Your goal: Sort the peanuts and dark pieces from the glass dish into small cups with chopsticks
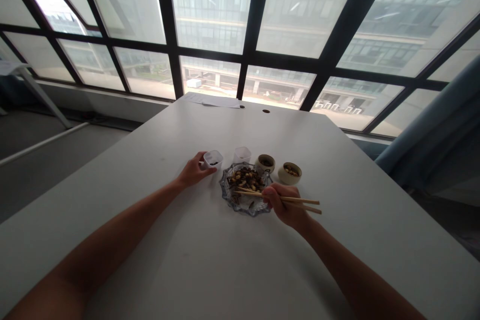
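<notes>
My left hand (195, 170) has its thumb and fingers around a small clear plastic cup (213, 158), which has a little dark stuff at its bottom. My right hand (287, 204) grips a pair of wooden chopsticks (300, 201). Their tips reach into a scalloped glass bowl (228, 202) that holds a mix of nuts and dark seeds (247, 179). Whether the tips pinch a piece is too small to tell. Behind the bowl is a second clear cup (242, 154). To its right stand a small beige pot (265, 161) with dark contents and another beige pot (289, 174) with nuts.
Everything stands on a white table (195, 270). White papers (210, 100) lie at its far edge, near two round holes. Large windows with black frames rise beyond it. A blue curtain (431, 130) hangs at the right, and part of another table (41, 92) shows at the left.
</notes>
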The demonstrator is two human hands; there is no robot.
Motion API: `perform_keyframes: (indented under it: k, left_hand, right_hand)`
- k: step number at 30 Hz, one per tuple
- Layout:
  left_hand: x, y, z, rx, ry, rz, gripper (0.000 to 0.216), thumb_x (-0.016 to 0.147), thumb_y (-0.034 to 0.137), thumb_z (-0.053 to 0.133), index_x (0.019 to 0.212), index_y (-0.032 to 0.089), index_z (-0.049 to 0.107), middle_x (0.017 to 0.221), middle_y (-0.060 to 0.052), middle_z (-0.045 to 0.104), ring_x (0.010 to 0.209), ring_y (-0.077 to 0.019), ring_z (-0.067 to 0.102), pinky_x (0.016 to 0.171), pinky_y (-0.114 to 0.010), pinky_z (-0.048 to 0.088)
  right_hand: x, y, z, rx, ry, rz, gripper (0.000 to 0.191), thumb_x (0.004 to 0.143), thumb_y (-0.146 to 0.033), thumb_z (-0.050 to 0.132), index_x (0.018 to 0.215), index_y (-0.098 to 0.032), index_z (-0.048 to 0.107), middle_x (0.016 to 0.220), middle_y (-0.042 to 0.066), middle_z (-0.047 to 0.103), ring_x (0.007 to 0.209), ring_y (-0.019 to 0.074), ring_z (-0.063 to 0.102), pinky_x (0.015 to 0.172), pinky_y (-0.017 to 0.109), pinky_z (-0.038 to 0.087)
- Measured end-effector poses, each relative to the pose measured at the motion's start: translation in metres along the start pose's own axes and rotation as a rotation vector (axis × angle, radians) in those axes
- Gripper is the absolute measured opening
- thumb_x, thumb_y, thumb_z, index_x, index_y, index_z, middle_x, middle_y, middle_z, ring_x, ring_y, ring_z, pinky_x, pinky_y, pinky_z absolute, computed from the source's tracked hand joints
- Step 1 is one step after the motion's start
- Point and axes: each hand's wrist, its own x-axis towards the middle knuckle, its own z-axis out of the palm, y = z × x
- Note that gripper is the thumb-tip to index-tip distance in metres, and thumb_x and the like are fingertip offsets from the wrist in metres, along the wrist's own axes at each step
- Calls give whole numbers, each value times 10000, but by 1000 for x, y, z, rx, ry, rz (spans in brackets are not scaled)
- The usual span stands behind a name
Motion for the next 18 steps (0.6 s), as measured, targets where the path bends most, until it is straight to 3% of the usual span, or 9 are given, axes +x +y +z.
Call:
perform_keyframes:
  k: [7,15,18]
  left_hand:
    - [1,-1,1,-19,-6,17,698,688,568,743,1237,176,563,1040,-89,701,877,-217,670,804,-341,536]
    - [1,-3,1,-13,-5,15,711,686,582,740,1241,179,554,1027,-83,696,872,-216,677,784,-334,541]
    - [0,-3,1,-7,0,15,710,684,581,743,1241,182,557,1036,-83,697,881,-219,676,794,-336,539]
  right_hand:
    - [-2,-10,3,-36,-101,-91,466,1026,-400,415,633,-201,569,489,0,582,423,103,536,449,219,407]
    - [-2,-1,-12,-111,24,-102,504,1031,-419,390,623,-199,586,487,4,569,405,101,498,437,236,376]
    - [1,-1,-23,-175,14,-92,511,1027,-437,396,616,-202,589,475,3,550,409,104,477,443,245,364]
